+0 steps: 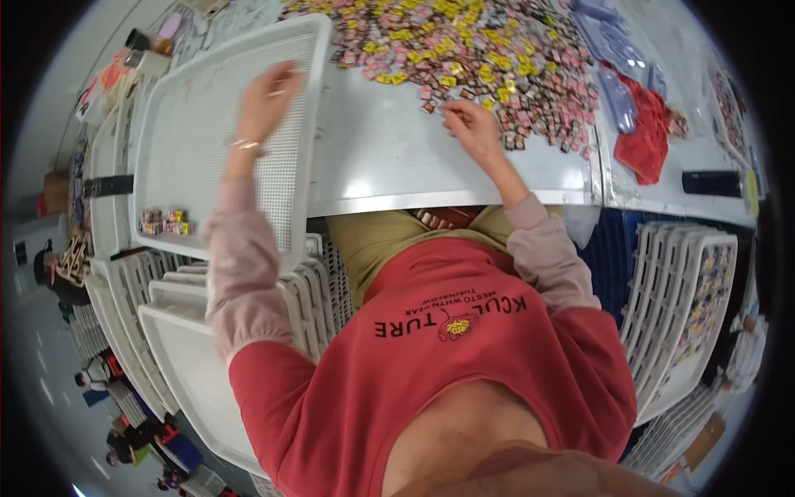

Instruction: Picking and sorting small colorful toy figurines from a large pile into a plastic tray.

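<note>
A big heap of small square pieces (489,58), yellow, pink and dark brown, is spread over the far part of the white table (373,157). At its near edge is my right hand (476,132), fingers curled in and tips together beside a few loose pieces. Whether a piece is between them is too small to tell. My left hand (267,103) hovers over the far right part of a white mesh tray (199,141), its fingers smeared by motion. A small cluster of pieces (164,221) sits in that tray's near left corner.
Stacked white trays (182,323) stand below on the left, and more trays (679,306) on the right, one bearing pieces. Right of the heap lie purple plastic moulded trays (609,37) and a red cloth (646,137). Other people (62,269) are farther off at left.
</note>
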A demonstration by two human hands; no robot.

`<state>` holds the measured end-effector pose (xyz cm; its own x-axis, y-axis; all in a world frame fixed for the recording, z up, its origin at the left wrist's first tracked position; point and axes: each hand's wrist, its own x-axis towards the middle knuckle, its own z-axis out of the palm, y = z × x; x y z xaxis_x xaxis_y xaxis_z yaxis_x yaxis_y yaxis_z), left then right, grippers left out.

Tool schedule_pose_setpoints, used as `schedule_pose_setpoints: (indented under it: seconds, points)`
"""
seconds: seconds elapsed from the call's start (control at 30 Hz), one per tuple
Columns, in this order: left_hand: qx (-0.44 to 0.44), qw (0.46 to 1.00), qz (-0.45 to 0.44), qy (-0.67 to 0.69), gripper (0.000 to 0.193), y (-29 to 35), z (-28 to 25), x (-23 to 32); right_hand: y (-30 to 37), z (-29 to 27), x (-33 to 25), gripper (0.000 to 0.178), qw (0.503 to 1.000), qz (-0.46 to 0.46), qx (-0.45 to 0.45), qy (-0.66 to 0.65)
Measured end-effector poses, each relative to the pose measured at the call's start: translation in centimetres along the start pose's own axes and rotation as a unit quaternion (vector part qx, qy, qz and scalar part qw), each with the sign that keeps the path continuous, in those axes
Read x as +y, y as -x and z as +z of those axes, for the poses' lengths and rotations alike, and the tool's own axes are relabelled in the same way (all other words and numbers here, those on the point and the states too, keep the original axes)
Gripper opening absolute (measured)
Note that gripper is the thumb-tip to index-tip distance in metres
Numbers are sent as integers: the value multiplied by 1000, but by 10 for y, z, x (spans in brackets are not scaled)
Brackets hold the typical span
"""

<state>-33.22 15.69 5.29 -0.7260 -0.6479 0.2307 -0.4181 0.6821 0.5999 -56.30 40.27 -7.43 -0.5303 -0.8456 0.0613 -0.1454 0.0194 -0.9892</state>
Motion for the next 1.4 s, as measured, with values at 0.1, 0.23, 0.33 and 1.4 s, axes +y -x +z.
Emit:
schedule_pose_setpoints:
  seconds: [0.1,0.23,0.33,1.4]
  points:
    - [-56,994,-12,95,35,-3,53,51,6,-13,6,24,999,17,13,-37]
    - [127,973,-77,178,41,-15,51,38,24,-45,12,19,1000,-6,29,-7]
    - [368,912,-174,37,46,13,-6,-52,23,-47,16,19,1000,2,-9,-21]
    - [161,711,-640,-242,34,148,-173,-227,22,40,-59,17,982,80,-170,-16]
